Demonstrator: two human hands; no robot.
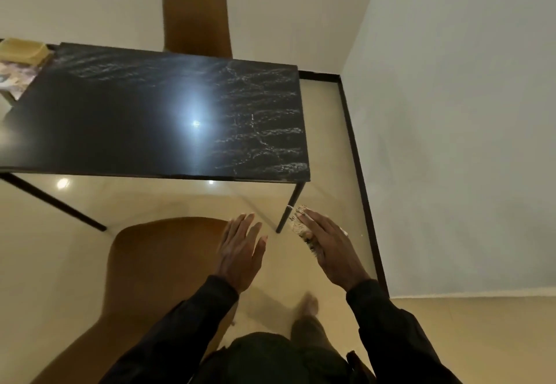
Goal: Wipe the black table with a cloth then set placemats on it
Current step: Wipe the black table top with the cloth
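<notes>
The black table (135, 119) is streaked at its right end. Before its near right corner, our left hand (240, 251) is spread open, empty; our right hand (331, 247) holds a patterned cloth (298, 225) under nearly straight fingers.

I have only one camera, worn on my head, wide-angle, looking forward and steeply down. The black worktop (126, 119) lies ahead in the upper half of the view, well apart from me. My left grip (240, 251) and right grip (331, 251) show close below, over the floor (180, 200).
</notes>
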